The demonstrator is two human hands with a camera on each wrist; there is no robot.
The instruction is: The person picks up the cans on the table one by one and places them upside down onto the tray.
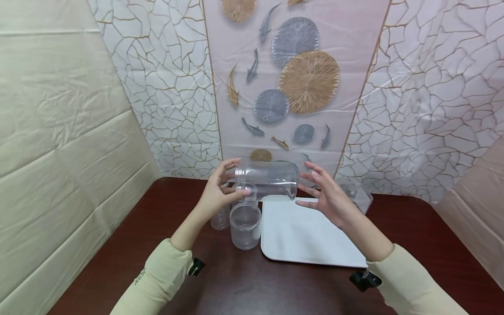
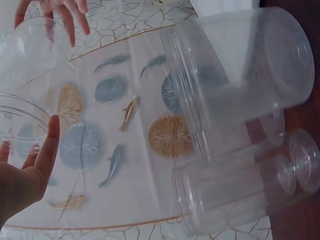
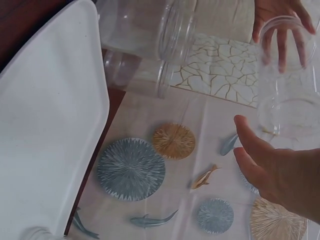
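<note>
A clear plastic jar (image 1: 269,179) is held sideways above the table, its ridged mouth end to the left. My left hand (image 1: 218,188) grips that end, thumb on the near side and fingers on the far side. By the jar's base, my right hand (image 1: 324,192) has its fingers spread; in the right wrist view those fingers (image 3: 245,132) curl round nothing. Whether the fingertips touch the base, I cannot tell. Below the held jar stands a wide clear jar (image 1: 246,229) with an open top. A slimmer clear jar (image 1: 220,218) stands beside it on the left.
A white tray (image 1: 311,245) lies on the dark red-brown table (image 1: 236,280), right of the standing jars. Behind my right hand is a clear plastic container (image 1: 360,197) at the tray's far right. A patterned cloth (image 1: 303,26) hangs behind the table.
</note>
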